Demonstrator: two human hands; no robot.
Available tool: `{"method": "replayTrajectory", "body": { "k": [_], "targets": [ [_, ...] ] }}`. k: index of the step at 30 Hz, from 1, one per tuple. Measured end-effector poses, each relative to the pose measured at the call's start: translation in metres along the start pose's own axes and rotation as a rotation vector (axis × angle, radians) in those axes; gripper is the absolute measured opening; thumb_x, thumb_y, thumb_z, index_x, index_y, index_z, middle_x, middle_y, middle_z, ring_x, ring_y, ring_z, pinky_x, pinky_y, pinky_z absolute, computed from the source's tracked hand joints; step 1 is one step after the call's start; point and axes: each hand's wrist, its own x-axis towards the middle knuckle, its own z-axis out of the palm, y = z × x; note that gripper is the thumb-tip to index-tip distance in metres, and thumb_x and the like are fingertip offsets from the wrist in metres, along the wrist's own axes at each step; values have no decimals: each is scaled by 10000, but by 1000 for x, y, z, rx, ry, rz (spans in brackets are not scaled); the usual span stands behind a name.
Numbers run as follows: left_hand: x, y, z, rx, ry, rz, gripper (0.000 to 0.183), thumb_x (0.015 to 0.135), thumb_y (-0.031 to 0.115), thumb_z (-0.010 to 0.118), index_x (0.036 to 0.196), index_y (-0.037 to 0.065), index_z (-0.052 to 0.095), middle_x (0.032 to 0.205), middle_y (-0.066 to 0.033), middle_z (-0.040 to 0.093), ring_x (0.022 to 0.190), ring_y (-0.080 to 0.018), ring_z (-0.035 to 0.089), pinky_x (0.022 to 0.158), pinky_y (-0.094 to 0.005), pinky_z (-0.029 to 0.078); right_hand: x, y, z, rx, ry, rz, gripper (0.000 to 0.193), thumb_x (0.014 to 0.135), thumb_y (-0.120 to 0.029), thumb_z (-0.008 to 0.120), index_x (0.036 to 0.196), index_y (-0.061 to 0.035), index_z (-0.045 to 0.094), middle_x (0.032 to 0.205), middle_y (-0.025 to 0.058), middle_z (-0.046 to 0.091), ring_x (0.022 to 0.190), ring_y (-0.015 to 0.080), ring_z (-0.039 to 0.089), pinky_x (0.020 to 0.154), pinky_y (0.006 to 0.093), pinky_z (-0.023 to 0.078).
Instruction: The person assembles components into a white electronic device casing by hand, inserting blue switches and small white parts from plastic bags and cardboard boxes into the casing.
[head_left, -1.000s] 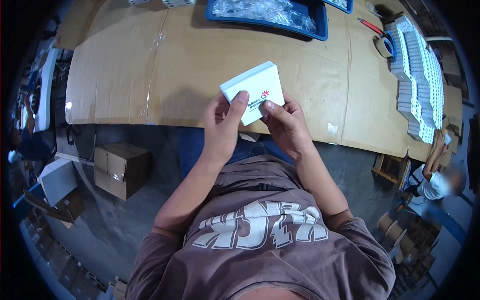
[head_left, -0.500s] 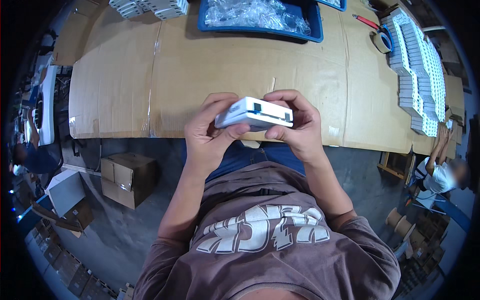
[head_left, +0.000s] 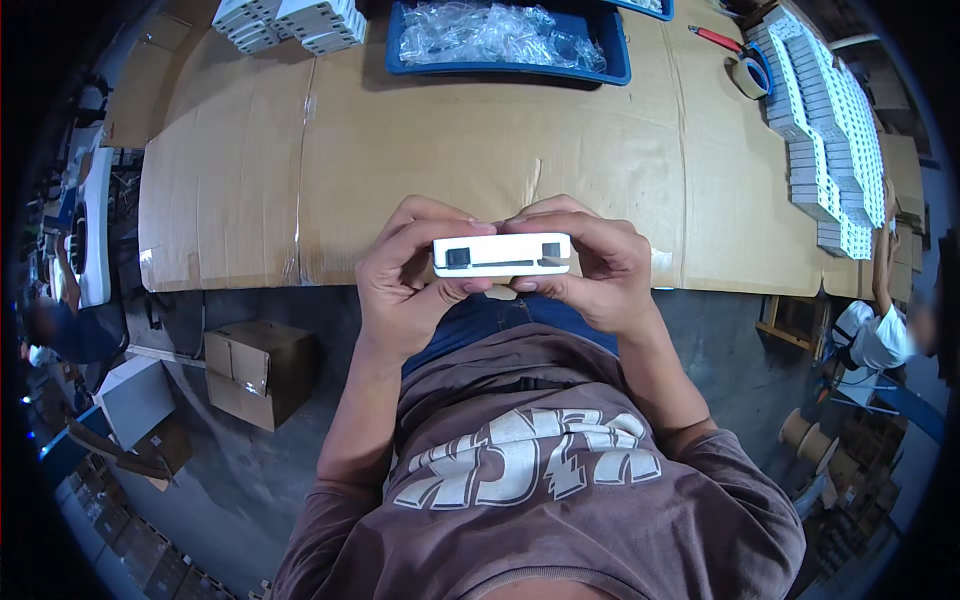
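Between my two hands is a flat white plastic case (head_left: 503, 244), held level above the near edge of the table. Its narrow side faces me, with a dark square opening near each end and a thin dark slot running between them. My left hand (head_left: 412, 270) grips the left end, thumb below and fingers on top. The right end is pinched the same way by my right hand (head_left: 600, 262). The fingertips of both hands nearly meet above the case. Its far side is hidden.
Cardboard covers the table (head_left: 420, 150). At the back stands a blue bin (head_left: 500, 72) of clear plastic bags. Stacked white pieces (head_left: 290, 22) lie far left, more white stacks (head_left: 835, 140) right, beside a tape roll (head_left: 750, 78) and a red-handled tool (head_left: 716, 38). A carton (head_left: 258, 370) sits on the floor.
The case has turned from a tilted pose to level, so its slotted side now faces me squarely. Both hands still hold it. At the right, another person's arms have shifted.
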Motion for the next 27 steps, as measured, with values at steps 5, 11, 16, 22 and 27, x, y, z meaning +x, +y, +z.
{"method": "replayTrajectory", "body": {
  "k": [5,11,16,22,27],
  "targets": [
    [-3,1,3,-81,34,-11,349,841,-18,825,1171,-38,714,1197,-115,621,1080,-186,672,916,-298,568,2,-3,1,-60,-1,-25,391,746,-38,885,1113,26,765,1036,142,777,983,237,737,857,339,568],
    [-2,9,4,6,29,-32,315,867,-6,810,1166,-39,715,1167,-99,616,1028,-154,653,892,-269,540,1,-2,0,-53,-2,-11,335,768,-33,867,1082,33,771,1015,146,778,984,243,737,853,340,567],
    [-7,5,2,28,60,-52,352,818,-43,839,1151,-34,726,1147,-88,613,1002,-130,641,895,-252,520,-1,0,-3,-47,-71,-37,396,787,-8,865,1136,111,721,1080,239,755,1024,291,714,861,362,576],
    [-1,-2,-3,-275,21,-110,592,1059,506,574,1312,-24,645,1199,-100,636,1032,-172,654,886,-312,537,-4,0,1,6,-44,91,330,809,-58,856,1119,17,768,1065,134,782,1007,231,733,897,343,559],
    [-10,-33,-20,-843,-377,-762,728,1059,582,499,1475,-15,502,1164,-100,682,1003,-181,679,818,-351,572,0,4,-14,138,-166,147,466,841,-89,840,1279,4,712,1273,141,723,1168,220,665,999,353,513]
  ]
}}
